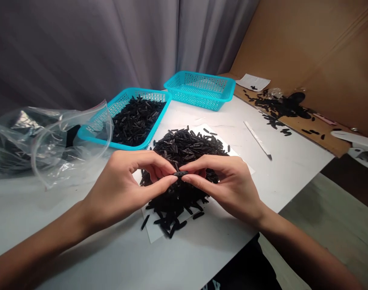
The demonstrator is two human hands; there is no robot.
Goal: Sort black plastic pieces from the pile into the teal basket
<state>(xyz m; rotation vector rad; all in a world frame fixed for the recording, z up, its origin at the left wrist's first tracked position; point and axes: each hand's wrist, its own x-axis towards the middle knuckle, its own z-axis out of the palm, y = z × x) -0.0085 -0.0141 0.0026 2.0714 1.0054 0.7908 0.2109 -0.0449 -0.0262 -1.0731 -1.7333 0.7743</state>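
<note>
Two hands, our left hand (123, 189) and our right hand (229, 189), meet at the fingertips, clamped together on one small black oblong piece (180, 173). It sits just above a heap of black pieces (184, 149) on a white sheet (150, 229) on the desk (292, 169). We see a blue basket (147, 137) of more pieces just behind.

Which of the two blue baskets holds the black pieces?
The nearer basket, beside the plastic bag, is heaped with black pieces; the farther basket shows none.
</note>
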